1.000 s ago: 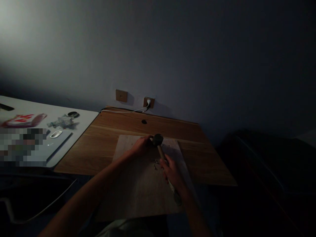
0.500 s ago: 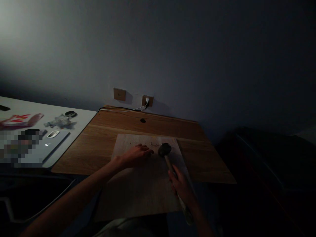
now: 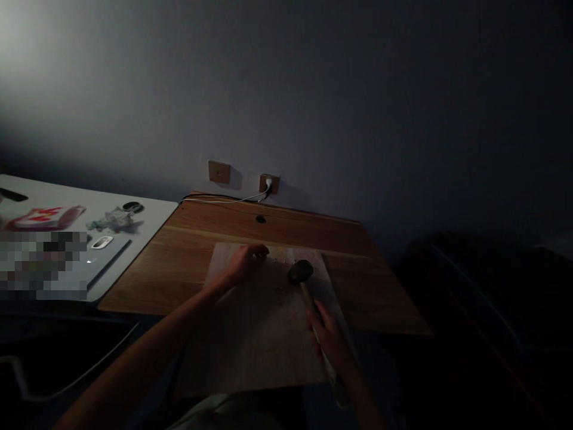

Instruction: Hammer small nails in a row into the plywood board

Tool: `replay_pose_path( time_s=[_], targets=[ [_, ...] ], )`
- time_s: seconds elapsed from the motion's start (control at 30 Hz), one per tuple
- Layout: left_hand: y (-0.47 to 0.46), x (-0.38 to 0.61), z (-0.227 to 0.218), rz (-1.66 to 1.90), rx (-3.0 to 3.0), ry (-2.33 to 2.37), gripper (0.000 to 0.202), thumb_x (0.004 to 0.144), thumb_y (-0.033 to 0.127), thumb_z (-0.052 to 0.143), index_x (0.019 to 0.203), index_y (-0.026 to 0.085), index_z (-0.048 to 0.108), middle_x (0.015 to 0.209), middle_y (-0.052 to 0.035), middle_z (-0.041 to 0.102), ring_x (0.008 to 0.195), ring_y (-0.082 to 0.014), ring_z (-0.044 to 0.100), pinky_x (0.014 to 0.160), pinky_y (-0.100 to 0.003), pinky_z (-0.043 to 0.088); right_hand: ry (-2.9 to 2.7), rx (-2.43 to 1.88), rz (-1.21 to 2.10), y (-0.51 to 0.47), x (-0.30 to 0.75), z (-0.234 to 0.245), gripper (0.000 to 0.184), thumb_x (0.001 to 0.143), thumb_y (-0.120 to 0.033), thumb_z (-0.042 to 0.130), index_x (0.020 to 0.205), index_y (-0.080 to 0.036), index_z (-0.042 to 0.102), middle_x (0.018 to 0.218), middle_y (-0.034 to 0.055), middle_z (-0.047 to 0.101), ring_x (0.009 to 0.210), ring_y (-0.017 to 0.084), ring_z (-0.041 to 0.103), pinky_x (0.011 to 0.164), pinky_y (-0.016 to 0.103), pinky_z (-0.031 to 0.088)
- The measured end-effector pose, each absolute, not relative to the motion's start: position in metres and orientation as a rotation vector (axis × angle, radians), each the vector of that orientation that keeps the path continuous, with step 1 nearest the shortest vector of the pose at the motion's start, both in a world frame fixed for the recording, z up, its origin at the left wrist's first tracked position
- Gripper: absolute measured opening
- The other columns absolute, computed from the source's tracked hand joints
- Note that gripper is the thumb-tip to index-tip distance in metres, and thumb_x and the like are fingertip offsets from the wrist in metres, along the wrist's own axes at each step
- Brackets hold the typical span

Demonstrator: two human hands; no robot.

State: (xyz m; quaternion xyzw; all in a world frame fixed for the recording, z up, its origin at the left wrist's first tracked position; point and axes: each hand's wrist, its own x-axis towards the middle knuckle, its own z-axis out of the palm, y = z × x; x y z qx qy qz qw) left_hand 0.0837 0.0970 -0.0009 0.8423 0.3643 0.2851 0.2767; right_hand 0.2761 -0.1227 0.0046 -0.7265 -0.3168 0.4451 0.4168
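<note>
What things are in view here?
Desk: one, brown, centre
Board: one, pale, on desk
Mallet: one, dark head, board's right
Metal pins: several, shiny, on board
Table: one, white, left
Packet: one, red and white, on table
Crumpled wrap: one, pale, on table
Round thing: one, dark, on table
Flat slab: one, grey, on table
Wall: one, grey, behind desk
Wall plates: two, brown, on wall
Plug: one, white, right plate
Cord: one, white, desk's rear
Left hand: one, near pins
Right hand: one, gripping mallet
</note>
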Motion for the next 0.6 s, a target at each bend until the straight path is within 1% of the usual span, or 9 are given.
replay_pose_path(
  time_s=[0.07,0.13,0.3,0.43,0.53,0.6],
  targets=[
    [0.102,0.085,-0.007,0.753,2.199,1.058,0.025,0.083,0.011,0.056,0.098,0.02,0.074,0.092,-0.0027,0.077,0.081,-0.0161,0.07,0.075,-0.024,0.051,-0.789,-1.828,1.107,-0.123,0.276,0.005,0.074,0.079,-0.062,0.06,0.137,-0.018,0.047,0.07,-0.0069,0.051,0.04,0.007,0.043,0.032,0.018,0.031],
    [0.102,0.085,-0.012,0.748,2.189,1.089,0.027,0.083,0.012,0.056,0.101,0.021,0.074,0.096,-0.0026,0.077,0.084,-0.0166,0.071,0.077,-0.024,0.052,-0.794,-1.834,1.099,-0.123,0.276,0.005,0.073,0.08,-0.062,0.059,0.137,-0.018,0.047,0.071,-0.0066,0.051,0.04,0.007,0.043,0.032,0.018,0.031],
    [0.099,0.085,-0.019,0.745,2.24,1.037,0.029,0.083,0.013,0.056,0.103,0.022,0.074,0.1,-0.0024,0.077,0.088,-0.017,0.07,0.082,-0.026,0.053,-0.833,-1.826,1.109,-0.124,0.277,0.003,0.066,0.082,-0.061,0.059,0.134,-0.021,0.051,0.071,-0.0066,0.052,0.04,0.007,0.044,0.031,0.018,0.031],
    [0.1,0.087,-0.021,0.757,2.323,1.026,0.029,0.085,0.013,0.056,0.106,0.022,0.074,0.105,-0.0046,0.076,0.095,-0.0187,0.07,0.089,-0.028,0.052,-0.788,-1.831,1.093,-0.124,0.278,0.0,0.069,0.082,-0.059,0.06,0.139,-0.021,0.048,0.072,-0.0059,0.053,0.041,0.008,0.046,0.032,0.018,0.033],
    [0.1,0.087,-0.02,0.76,2.34,1.026,0.029,0.085,0.012,0.056,0.105,0.022,0.074,0.105,-0.005,0.075,0.094,-0.0191,0.069,0.088,-0.028,0.052,-0.81,-1.819,1.099,-0.124,0.278,-0.001,0.066,0.083,-0.058,0.06,0.136,-0.02,0.05,0.071,-0.0062,0.052,0.04,0.008,0.044,0.032,0.019,0.033],
    [0.1,0.086,-0.019,0.753,2.332,1.037,0.028,0.084,0.011,0.057,0.104,0.021,0.074,0.103,-0.0051,0.075,0.091,-0.0192,0.07,0.086,-0.028,0.052,-0.8,-1.828,1.093,-0.123,0.277,-0.001,0.067,0.083,-0.057,0.06,0.137,-0.019,0.049,0.071,-0.0057,0.053,0.04,0.008,0.045,0.032,0.019,0.033]
  ],
)
